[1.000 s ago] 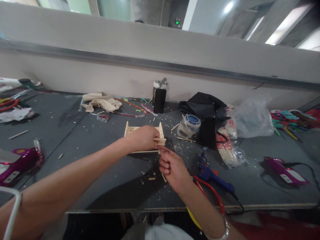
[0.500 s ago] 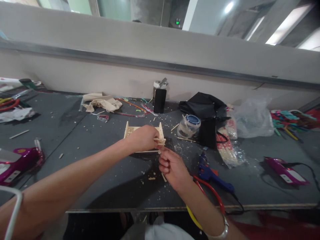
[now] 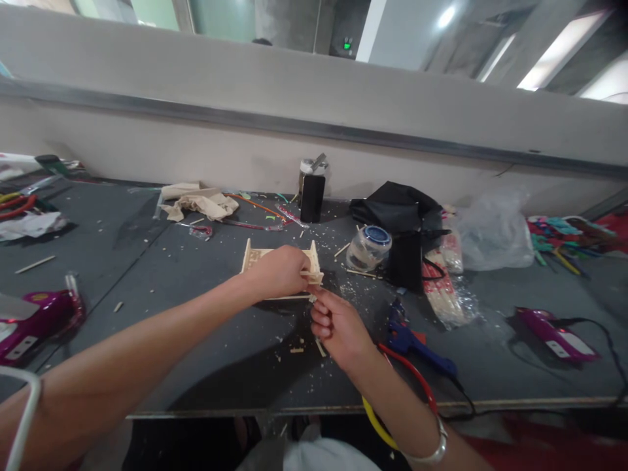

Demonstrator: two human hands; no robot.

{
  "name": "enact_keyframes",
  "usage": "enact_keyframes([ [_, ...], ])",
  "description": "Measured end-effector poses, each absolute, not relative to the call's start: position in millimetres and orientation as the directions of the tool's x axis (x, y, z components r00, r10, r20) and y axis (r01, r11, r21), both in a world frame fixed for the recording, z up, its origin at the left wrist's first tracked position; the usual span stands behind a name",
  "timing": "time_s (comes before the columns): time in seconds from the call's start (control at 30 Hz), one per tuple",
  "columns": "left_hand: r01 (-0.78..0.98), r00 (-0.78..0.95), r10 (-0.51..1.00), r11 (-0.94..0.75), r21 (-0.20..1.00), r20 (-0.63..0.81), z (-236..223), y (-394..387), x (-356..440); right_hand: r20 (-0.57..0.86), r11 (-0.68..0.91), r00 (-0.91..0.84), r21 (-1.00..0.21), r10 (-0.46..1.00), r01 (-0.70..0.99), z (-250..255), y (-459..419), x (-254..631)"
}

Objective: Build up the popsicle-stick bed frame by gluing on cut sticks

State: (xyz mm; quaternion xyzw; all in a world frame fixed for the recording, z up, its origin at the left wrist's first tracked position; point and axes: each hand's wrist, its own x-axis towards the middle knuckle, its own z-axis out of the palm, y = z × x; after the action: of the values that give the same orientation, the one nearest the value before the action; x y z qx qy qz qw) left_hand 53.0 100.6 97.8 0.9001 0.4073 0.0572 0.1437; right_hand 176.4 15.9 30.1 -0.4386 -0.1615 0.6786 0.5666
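Left fingers [image 3: 303,262] hold the wooden frame [image 3: 253,256], right fingers [image 3: 322,318] at its corner.

This looks like a craft workshop, with a long dark workbench [image 3: 495,373] under both hands. Just right of the right hand [image 3: 343,330] lies a blue glue gun [image 3: 417,343] with its cable, and farther right are plastic-wrapped sticks [image 3: 441,288]. Wood scraps [image 3: 297,350] and pale crumbs litter the surface near that hand. Well beyond the left hand [image 3: 282,271], past a low wall [image 3: 220,75], bare concrete [image 3: 282,26] and a green lit sign [image 3: 347,45] suggest a large shared building.
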Motion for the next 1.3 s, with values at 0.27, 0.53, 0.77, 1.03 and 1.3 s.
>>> enact_keyframes([
  [0.27, 0.722, 0.655, 0.756, -0.624, 0.299, -0.001, 98.2, 99.6, 52.7, -0.439, -0.299, 0.095, -0.738, 0.893, -0.605, 35.0, 18.3, 173.3],
  [0.53, 0.741, 0.641, 0.768, -0.613, 0.275, -0.016, 100.1, 97.9, 52.7, -0.434, -0.283, 0.121, -0.748, 0.893, -0.600, 34.3, 18.8, 170.7],
  [0.77, 0.694, 0.696, 0.715, -0.648, 0.314, -0.062, 102.5, 103.3, 50.8, -0.434, -0.309, 0.083, -0.752, 0.897, -0.582, 37.3, 18.5, 173.3],
  [1.03, 0.663, 0.732, 0.675, -0.672, 0.330, -0.095, 106.2, 105.9, 43.5, -0.373, -0.282, 0.153, -0.862, 0.915, -0.421, 36.5, 7.0, 179.5],
  [1.3, 0.640, 0.738, 0.670, -0.659, 0.395, -0.080, 107.6, 104.5, 44.3, 0.221, 0.064, 0.237, -0.846, 0.946, 0.530, 49.2, 6.3, 207.0],
])
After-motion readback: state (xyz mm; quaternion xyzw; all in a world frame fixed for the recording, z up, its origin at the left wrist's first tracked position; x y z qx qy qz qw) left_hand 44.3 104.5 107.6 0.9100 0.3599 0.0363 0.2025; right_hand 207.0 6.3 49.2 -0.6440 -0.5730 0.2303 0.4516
